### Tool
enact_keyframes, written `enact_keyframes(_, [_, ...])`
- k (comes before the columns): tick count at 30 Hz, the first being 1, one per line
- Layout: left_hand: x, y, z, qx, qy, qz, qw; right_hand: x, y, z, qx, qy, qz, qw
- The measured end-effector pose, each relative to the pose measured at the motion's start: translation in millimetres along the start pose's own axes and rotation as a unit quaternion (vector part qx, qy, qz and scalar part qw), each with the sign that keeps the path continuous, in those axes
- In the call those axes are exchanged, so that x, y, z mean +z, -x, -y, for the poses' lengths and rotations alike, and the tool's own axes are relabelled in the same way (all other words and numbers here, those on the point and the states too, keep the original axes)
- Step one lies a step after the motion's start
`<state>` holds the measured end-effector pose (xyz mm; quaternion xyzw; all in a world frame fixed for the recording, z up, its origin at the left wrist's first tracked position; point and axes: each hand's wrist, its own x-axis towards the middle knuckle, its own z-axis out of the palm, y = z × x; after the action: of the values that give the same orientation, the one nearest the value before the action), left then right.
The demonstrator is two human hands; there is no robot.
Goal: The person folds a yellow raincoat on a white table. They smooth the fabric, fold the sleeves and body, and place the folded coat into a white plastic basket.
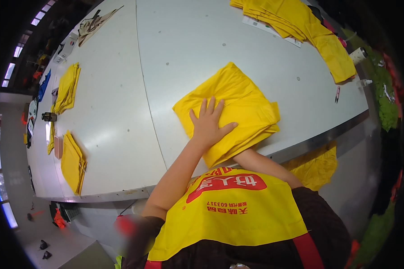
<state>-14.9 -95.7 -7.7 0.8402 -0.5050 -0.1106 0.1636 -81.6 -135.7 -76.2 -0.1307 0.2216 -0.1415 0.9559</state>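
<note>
In front of me, near the table's edge, lies a folded stack of bright yellow cloth (238,98) with several layers showing at its right and lower sides. Spread flat on top of it is my left hand (211,122), fingers apart and thumb stretched to the right. My right forearm (269,168) reaches in under the stack's lower edge, so the cloth hides the right hand and its fingers. I wear a yellow apron (238,224) with a red printed patch and red straps; its top part stands out close to the stack.
Folded yellow cloths (278,18) are piled at the far right of the white table (107,112). Smaller yellow bundles (72,163) lie along the left side. A pen (337,95) rests near the right edge. More yellow cloth (318,168) hangs below the table edge.
</note>
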Motion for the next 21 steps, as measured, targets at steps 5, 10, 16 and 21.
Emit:
enact_keyframes(5, [27,6,11,0.004,-0.012,-0.051,0.999,-10,93,41,0.119,0.321,-0.146,0.928])
enact_keyframes(10, [35,10,15,0.008,-0.025,-0.081,0.996,-36,143,135,-0.091,0.705,-0.244,0.659])
enact_keyframes(16, [-2,56,-9,0.095,0.052,-0.039,0.993,-41,66,200,-0.067,0.548,-0.204,0.808])
enact_keyframes(21, [18,108,15,0.106,-0.036,-0.078,0.991,-12,41,178,0.124,0.478,-0.081,0.866])
